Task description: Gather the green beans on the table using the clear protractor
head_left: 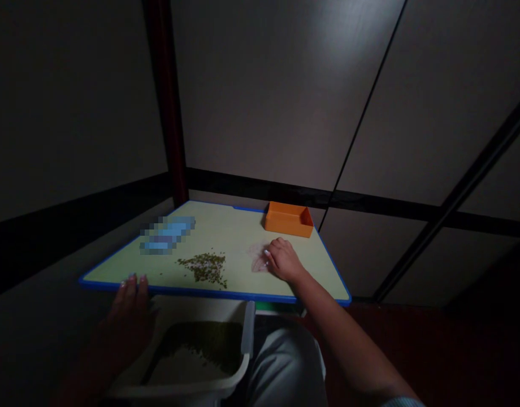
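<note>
My right hand [284,260] rests on the pale tabletop with its fingers curled. Whatever they hold, if anything, is too small to make out. By its fingertips lies a faint pinkish, see-through patch [258,261], perhaps thin plastic or a print. To the left is a loose heap of small greenish-brown bits [206,267] with some paler ones among them. My left hand [130,305] lies with fingers stretched out over the table's front edge, holding nothing visible. Below that edge stands a white bin [192,390] with a dark layer of similar small bits inside.
An orange open box [289,225] stands at the table's back right corner. A blurred blue object [169,233] lies at the left. The pale table [226,226] has a blue rim, with wall panels [264,102] behind it. My knee [287,362] is beside the bin.
</note>
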The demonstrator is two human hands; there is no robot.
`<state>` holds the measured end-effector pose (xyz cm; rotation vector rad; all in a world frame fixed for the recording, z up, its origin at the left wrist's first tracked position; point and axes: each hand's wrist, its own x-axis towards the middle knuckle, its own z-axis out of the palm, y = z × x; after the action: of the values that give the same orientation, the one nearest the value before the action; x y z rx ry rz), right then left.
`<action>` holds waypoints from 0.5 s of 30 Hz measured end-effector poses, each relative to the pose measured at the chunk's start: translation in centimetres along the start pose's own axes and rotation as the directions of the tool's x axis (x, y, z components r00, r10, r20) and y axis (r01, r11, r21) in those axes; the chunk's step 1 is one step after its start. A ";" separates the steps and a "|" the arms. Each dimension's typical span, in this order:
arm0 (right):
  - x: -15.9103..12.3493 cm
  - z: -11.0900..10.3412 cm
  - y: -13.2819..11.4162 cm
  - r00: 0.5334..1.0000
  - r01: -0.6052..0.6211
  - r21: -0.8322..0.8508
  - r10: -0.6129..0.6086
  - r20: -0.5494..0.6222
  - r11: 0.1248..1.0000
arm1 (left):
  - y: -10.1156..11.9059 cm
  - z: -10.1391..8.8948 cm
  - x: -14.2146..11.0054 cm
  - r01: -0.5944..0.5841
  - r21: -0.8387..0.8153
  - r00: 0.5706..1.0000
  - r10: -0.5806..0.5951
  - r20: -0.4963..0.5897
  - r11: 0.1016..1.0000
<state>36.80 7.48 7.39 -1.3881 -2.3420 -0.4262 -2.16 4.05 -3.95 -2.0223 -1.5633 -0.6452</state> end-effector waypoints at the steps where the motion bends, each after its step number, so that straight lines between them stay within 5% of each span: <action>1: 0.1 0.0 -0.2 1.000 0.005 -0.030 -0.005 0.010 1.000 | -0.1 0.0 -0.1 -0.005 -0.007 1.000 0.005 0.004 1.000; 6: 0.9 0.2 -0.5 0.999 -0.042 -0.158 0.047 0.025 0.986 | -0.1 0.0 -0.3 -0.033 -0.071 0.999 0.035 0.028 0.997; 15: 2.3 0.7 -0.4 0.992 -0.112 -0.224 0.124 0.037 0.968 | 0.9 -1.1 0.2 -0.107 -0.120 0.991 0.096 -0.095 0.987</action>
<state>35.31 9.35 7.78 -1.6487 -2.2920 -0.6399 -1.35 3.30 -3.03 -2.1183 -1.3898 -0.8004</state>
